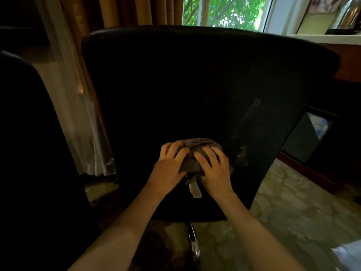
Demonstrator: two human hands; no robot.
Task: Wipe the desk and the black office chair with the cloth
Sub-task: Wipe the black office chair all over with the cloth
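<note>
The black office chair fills the middle of the head view, its broad back facing me. A bunched grey cloth lies against the lower part of that back, with a pale tag hanging below it. My left hand presses on the cloth's left side with spread, slightly bent fingers. On the cloth's right side my right hand presses in the same way. Both hands cover much of the cloth.
A second dark chair stands close at the left. Brown and white curtains hang behind. A window is at the top. A dark cabinet sits at the right, over a pale patterned floor. The chair's chrome leg shows below.
</note>
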